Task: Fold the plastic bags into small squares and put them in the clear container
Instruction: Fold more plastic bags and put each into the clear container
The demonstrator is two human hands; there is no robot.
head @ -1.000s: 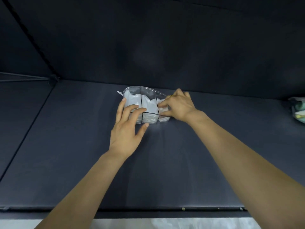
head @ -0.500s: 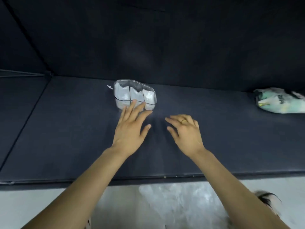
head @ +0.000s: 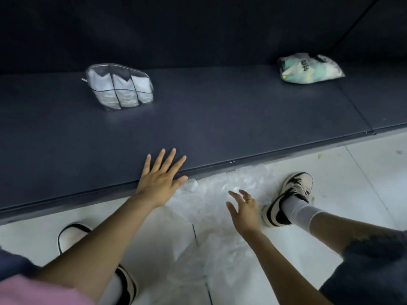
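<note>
Far left on the dark table [head: 220, 119], the clear container [head: 120, 88] sits well back from the front edge, apart from both hands. It is split by dividers into compartments, and white folded plastic bags [head: 141, 84] fill the ones that show through its wall. Nearer the edge, the left hand [head: 161, 176] lies flat across the table's front lip, fingers straight and spread, holding nothing. To its right and lower, the right hand [head: 243, 209] hangs over the floor with fingers loosely spread and slightly bent, a ring [head: 248, 200] on one finger, gripping nothing. Right beneath and around that hand lies a heap of crumpled clear plastic bags [head: 211, 203] on the pale tiled floor [head: 363, 172], running up against the table's base. A black-and-white shoe [head: 290, 197] with a white sock stands just right of the heap; another shoe [head: 72, 236] shows lower left, partly behind the left forearm. Far right on the table, back near the dark wall [head: 198, 29], rests a stuffed white-and-green printed bag [head: 308, 69], well apart from the container.
</note>
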